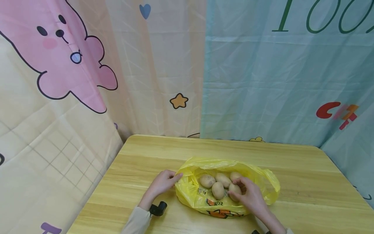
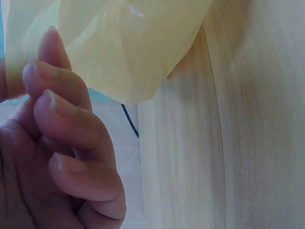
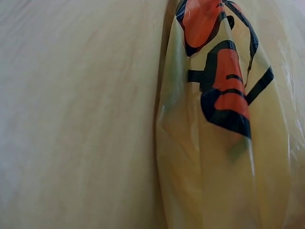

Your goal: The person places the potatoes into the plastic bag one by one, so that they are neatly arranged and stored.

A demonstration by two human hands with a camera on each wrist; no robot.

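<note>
A yellow plastic bag [image 1: 201,208] with printing lies open on the table, several brown potatoes [image 1: 207,181] inside it. My left hand [image 1: 164,182] pinches the bag's left rim between thumb and forefinger. In the left wrist view the other fingers of that hand [image 2: 78,138] are bent and hold nothing, beside the bag's thin film [image 2: 138,52]. Over the bag's right part, my right hand [image 1: 252,197] has thumb and fingertips around the front right potato [image 1: 234,191]. The right wrist view shows the bag's printed outer side [image 3: 219,157], but not the hand.
The wooden table [image 1: 315,191] has pale yellow grain and extends on all sides of the bag. Printed curtains [image 1: 248,81] hang behind it and at both sides. A black wrist device [image 1: 158,208] sits on the left wrist.
</note>
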